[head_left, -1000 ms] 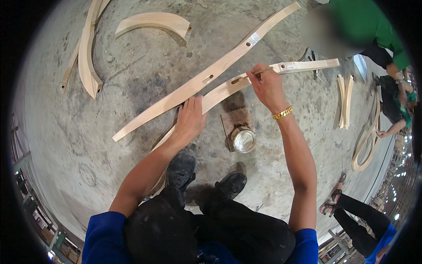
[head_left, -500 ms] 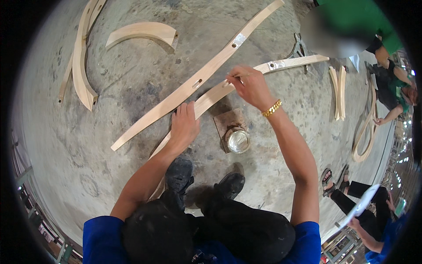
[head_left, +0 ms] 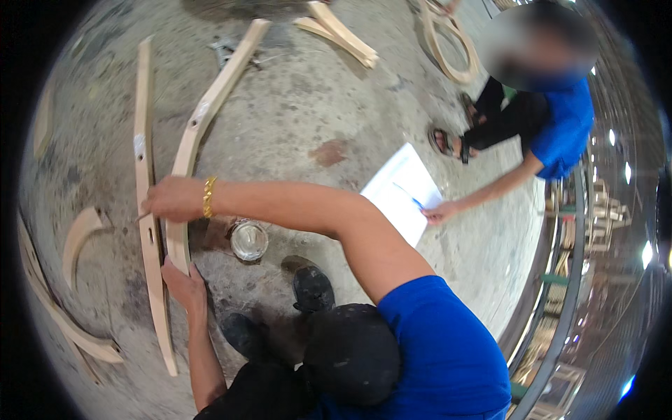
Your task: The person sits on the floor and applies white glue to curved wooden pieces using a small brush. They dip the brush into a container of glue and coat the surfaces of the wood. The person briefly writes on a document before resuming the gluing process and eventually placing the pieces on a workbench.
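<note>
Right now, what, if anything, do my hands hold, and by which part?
Your left hand grips the curved wooden piece by its near stretch. Right hand: apparently a thin stick, gripped part hidden.

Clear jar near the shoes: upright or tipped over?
Upright: the jar shows its round rim facing up toward the head camera.

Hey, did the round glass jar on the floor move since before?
No. The round glass jar still sits at the same end of the flat brown board. The whole view has just turned.
</note>
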Action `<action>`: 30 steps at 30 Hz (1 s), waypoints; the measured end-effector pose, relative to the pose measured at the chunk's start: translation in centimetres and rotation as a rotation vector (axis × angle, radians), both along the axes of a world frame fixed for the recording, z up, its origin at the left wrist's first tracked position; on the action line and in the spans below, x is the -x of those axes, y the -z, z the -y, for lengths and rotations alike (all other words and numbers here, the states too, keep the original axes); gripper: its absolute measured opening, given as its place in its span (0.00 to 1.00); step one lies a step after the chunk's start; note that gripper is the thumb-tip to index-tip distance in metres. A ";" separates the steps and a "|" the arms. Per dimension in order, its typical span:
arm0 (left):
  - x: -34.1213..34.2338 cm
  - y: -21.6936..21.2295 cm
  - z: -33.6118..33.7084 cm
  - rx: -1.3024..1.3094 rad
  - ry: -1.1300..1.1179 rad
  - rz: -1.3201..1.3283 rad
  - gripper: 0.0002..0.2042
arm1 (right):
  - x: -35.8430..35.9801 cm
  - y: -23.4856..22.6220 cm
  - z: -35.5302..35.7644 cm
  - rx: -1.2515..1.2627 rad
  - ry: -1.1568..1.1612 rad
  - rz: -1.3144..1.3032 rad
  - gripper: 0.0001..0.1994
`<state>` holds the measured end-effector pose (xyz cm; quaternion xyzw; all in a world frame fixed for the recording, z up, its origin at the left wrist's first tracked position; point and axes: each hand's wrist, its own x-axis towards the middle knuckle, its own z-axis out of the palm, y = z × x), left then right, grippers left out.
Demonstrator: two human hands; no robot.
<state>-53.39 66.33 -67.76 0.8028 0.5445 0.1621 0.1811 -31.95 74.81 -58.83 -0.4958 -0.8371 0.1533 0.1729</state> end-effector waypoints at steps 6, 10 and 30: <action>-1.1 -1.7 0.5 0.076 -0.002 -0.068 0.30 | -0.8 0.2 1.8 -0.142 0.162 -0.102 0.08; -0.4 -1.6 0.0 0.032 0.026 -0.094 0.30 | 1.7 1.2 2.7 -0.147 0.251 -0.147 0.08; -0.5 -1.5 -0.3 0.115 0.110 0.026 0.27 | 4.1 0.2 9.6 -0.429 0.504 -0.815 0.08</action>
